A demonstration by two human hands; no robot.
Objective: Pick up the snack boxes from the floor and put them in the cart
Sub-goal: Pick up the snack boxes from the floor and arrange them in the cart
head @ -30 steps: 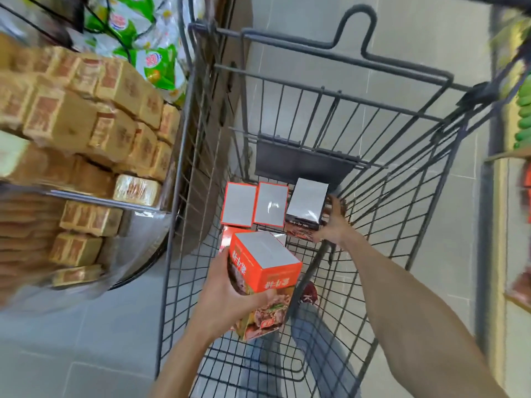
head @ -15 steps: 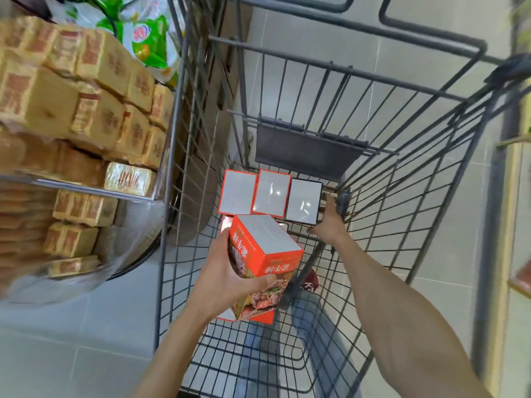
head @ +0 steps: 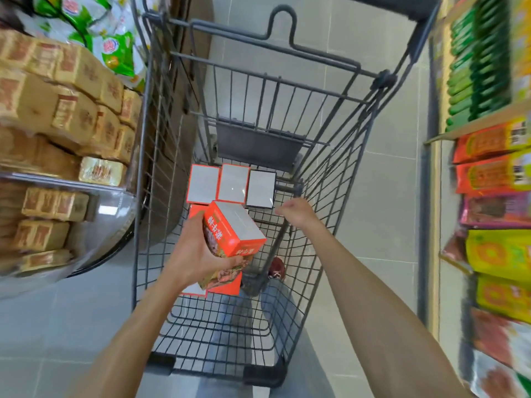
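My left hand [head: 198, 251] grips an orange snack box [head: 233, 225] with a white top, held tilted above the middle of the grey wire cart [head: 141, 168]. Three boxes stand in a row at the cart's far end: the left box [head: 203, 183], the middle box [head: 233, 183] and the right box [head: 261, 188]. More orange boxes [head: 225, 286] lie on the cart floor, mostly hidden under the held one. My right hand [head: 296, 214] hovers inside the cart just near of the right box, fingers loosely curled, holding nothing.
A round display with brown wrapped packs [head: 57, 110] crowds the cart's left side, with green-and-white bags [head: 115, 44] above it. Shelves of colourful packets [head: 494, 173] line the right. Grey tiled floor [head: 388, 196] runs between cart and shelves. My jeans [head: 230, 317] show through the cart bottom.
My right hand set the dark-edged box upright as third in the row, let go and drew back towards me. My left hand kept holding the orange box over the cart.
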